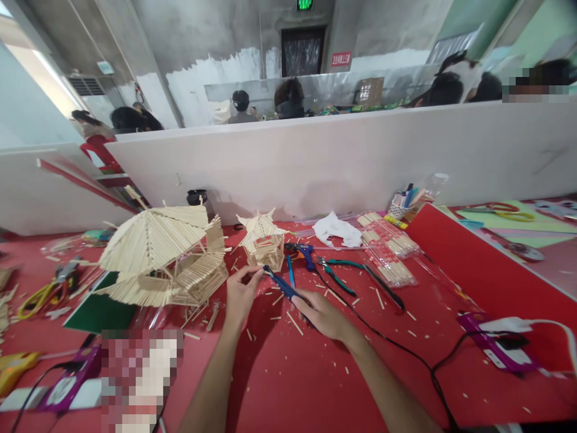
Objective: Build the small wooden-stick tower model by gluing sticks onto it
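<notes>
A thin wooden stick (258, 273) sits pinched at the fingertips of the left hand (238, 294), raised a little off the red table (315, 373) and pointing toward the small stick house (264, 243) just behind it, so the piece is close to the model. It is too slim to see much of; only a short pale end shows past the thumb. The left hand's thumb and forefinger are closed tight on it, the other fingers curled loosely under.

The right hand (322, 313) is wrapped around the blue handles of a pair of cutters (282, 285), whose nose reaches right up to the stick's end. The handles stand a little apart in the palm, so the grip looks firm on the tool but not squeezed home; whether the blades touch the stick I cannot tell from here.

Short offcuts (295, 323) lie scattered on the table round both hands. To the left stands a bigger stick pavilion (162, 252) with a wide sloping roof. Behind the cutters lies a blue glue gun (304, 252), its black cord (396, 346) trailing toward the near right, and beside it green-handled pliers (336, 270) and packets of chopsticks (390, 249). A white partition (338, 156) closes off the table, with other people beyond it
</notes>
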Motion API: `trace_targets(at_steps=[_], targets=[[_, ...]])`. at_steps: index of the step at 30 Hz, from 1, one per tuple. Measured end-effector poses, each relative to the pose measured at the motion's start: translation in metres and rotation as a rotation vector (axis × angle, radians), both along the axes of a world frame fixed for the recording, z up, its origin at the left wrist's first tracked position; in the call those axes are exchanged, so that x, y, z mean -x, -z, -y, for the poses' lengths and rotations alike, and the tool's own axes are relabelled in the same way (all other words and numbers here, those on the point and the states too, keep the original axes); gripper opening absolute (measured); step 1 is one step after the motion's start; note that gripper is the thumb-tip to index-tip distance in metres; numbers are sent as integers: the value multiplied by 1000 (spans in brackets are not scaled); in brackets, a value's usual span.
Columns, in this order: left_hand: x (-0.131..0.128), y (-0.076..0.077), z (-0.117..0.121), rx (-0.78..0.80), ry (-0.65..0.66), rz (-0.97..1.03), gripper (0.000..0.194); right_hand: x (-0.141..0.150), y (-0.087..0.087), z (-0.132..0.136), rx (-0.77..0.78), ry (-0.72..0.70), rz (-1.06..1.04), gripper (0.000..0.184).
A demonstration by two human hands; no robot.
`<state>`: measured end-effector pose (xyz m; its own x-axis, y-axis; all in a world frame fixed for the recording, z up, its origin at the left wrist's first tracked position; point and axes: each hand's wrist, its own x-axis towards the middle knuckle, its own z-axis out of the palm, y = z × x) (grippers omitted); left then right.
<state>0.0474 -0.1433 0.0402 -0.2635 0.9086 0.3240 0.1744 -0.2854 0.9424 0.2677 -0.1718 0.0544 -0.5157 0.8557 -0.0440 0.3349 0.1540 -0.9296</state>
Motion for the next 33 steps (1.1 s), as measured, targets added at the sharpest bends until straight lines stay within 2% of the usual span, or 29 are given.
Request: trace_targets(at_steps=[11, 20, 27, 33], targets=[[-1, 5, 0, 2, 18, -48, 19, -1, 0, 4, -3, -10, 54, 43], [-1, 7, 0, 26, 37, -23, 18, 0, 4, 7, -71, 23, 103, 43], [-4, 9, 0, 40, -9, -19, 18, 5, 7, 10, -109, 24, 125, 43], [-2, 11, -1, 50, 4, -23, 16, 8, 4, 10, -157, 8, 166, 39]])
